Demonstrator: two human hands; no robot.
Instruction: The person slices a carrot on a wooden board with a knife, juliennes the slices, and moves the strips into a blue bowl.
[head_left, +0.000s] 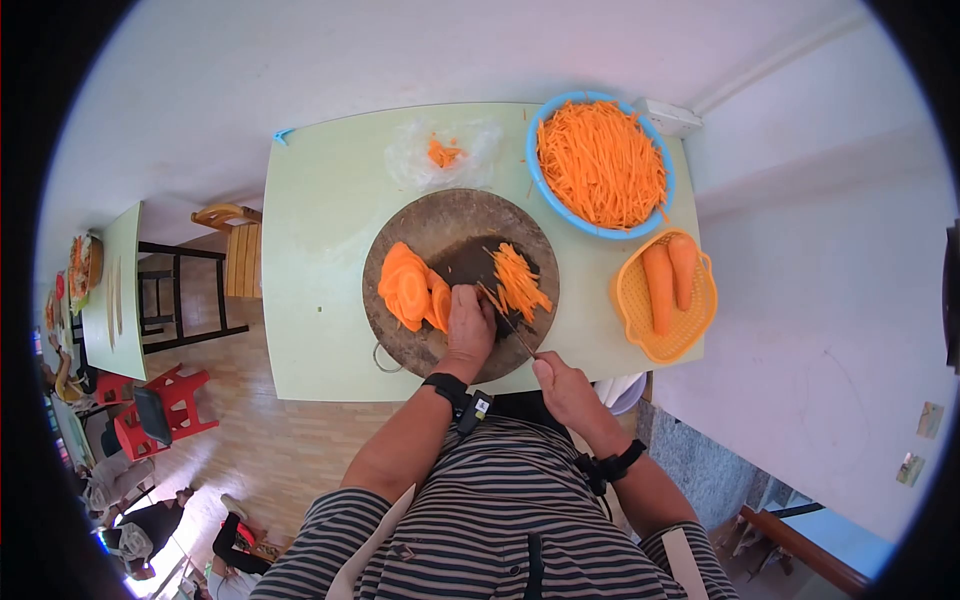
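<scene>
My left hand (470,323) is closed over carrot slices on a round, dark cutting board (420,215). Beside it, a pile of orange carrot slices (407,285) lies on the board's left part. My right hand (566,384) grips a knife (519,338) by its handle at the board's lower right edge, with the blade reaching up to my left fingertips. Thin carrot strips (520,283) lie right of the blade. What my left fingers press on is partly hidden.
A blue basin (533,165) full of carrot shreds stands at the back right, above a yellow basket (637,323) with two whole carrots (658,288). A plastic bag (408,163) with carrot bits lies behind the board. Stools, a chair and people are off to the left.
</scene>
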